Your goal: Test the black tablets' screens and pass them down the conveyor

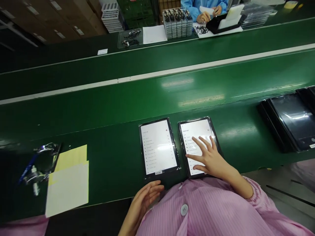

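Two tablets lie side by side on the green bench, both lit with a white list screen headed "Internet". Over the right tablet point(194, 126) my right hand point(208, 157) is spread, fingers apart; whether a fingertip touches the glass I cannot tell. The left tablet point(159, 147) lies flat with a small label at its lower edge. Just below it, by the bench edge, my left hand point(147, 195) rests with fingers loosely bent and together, thumb side partly hidden, nothing visible in it.
Dark tablets point(290, 118) are stacked at the right. Yellow and white papers point(69, 183) lie at left beside a bundled cable point(36, 177). Beyond the green conveyor point(147, 95), a co-worker's hands point(209, 14) handle something white, near stacked trays point(177, 24) of cables.
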Available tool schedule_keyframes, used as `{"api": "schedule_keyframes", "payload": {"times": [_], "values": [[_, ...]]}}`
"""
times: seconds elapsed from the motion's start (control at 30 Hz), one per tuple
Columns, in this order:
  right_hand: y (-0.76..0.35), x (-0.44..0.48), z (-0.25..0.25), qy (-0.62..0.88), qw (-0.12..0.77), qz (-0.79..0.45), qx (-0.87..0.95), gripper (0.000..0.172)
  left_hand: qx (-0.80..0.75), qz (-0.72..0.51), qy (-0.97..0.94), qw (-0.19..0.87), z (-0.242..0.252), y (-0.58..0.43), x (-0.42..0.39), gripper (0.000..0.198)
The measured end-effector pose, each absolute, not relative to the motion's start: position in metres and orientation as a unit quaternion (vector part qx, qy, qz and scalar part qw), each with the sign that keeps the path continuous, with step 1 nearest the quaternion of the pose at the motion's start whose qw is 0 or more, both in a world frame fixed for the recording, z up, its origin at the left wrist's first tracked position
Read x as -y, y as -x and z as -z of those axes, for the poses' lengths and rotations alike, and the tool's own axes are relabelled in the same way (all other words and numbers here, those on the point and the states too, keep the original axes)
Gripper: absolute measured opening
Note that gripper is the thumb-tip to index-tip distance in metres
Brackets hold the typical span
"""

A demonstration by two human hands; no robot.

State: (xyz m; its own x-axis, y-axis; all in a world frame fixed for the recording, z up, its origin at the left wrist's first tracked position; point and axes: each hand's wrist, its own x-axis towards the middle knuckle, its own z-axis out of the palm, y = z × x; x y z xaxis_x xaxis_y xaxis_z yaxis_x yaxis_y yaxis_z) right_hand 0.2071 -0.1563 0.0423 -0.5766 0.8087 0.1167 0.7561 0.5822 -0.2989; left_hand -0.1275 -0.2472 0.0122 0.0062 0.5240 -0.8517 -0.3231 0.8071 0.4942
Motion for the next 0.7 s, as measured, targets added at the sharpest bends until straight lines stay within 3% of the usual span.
{"api": "schedule_keyframes", "payload": {"times": [0.07, 0.17, 0.27, 0.5, 0.7], "values": [[-0.22, 0.157, -0.044, 0.467, 0.131, -0.107, 0.868, 0.034, -0.682, -0.347, -0.179, 0.619, -0.024, 0.125, 0.237, 0.046], [-0.244, 0.159, -0.048, 0.502, 0.171, -0.079, 0.844, 0.031, -0.726, -0.41, -0.383, 0.398, -0.029, 0.114, 0.219, 0.042], [-0.258, 0.163, -0.05, 0.53, 0.215, -0.048, 0.819, 0.031, -0.729, -0.395, -0.498, 0.254, -0.02, 0.101, 0.202, 0.051], [-0.244, 0.166, -0.048, 0.531, 0.212, -0.036, 0.819, 0.03, -0.699, -0.351, -0.581, 0.225, 0.0, 0.084, 0.203, 0.063], [-0.224, 0.164, -0.045, 0.491, 0.176, -0.061, 0.851, 0.031, -0.704, -0.39, -0.565, 0.181, -0.003, 0.097, 0.2, 0.078]]}}
